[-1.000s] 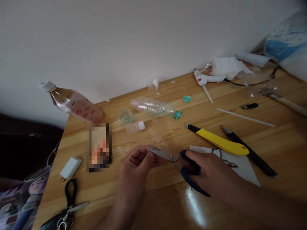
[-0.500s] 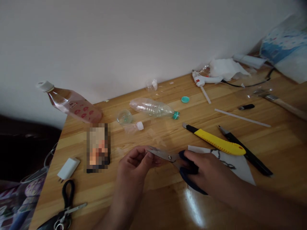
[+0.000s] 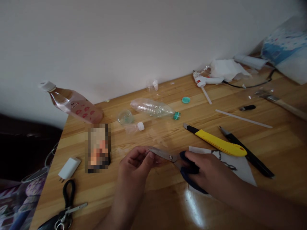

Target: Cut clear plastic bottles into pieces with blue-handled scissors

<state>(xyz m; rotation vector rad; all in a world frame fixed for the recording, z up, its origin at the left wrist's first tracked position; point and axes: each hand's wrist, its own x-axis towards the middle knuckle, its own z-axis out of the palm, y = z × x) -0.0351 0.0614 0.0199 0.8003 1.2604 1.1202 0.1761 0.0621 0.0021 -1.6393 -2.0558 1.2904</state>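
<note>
My right hand (image 3: 203,171) is wrapped round the dark blue handles of a pair of scissors (image 3: 165,154). Their metal blades point left, over to the fingertips of my left hand (image 3: 136,169). That hand is closed in a pinch, its thumb by the blade tip. Whatever sits between its fingers is see-through or hidden, and I cannot make it out. Beneath my right hand lies a white sheet with a black outline drawing (image 3: 242,174). Just beyond are a yellow utility knife (image 3: 219,142) and a black pen-like tool (image 3: 254,159).
Behind my hands lie a clear bottle (image 3: 153,108), a cut bottle neck with white cap (image 3: 136,127) and a teal cap (image 3: 186,100). A pink drink bottle (image 3: 79,105), phone (image 3: 98,148), charger (image 3: 69,168) and keys (image 3: 69,210) are left. A glue gun (image 3: 206,79) is back right.
The view has shifted very slightly. Both hands and the scissors keep nearly the same pose.
</note>
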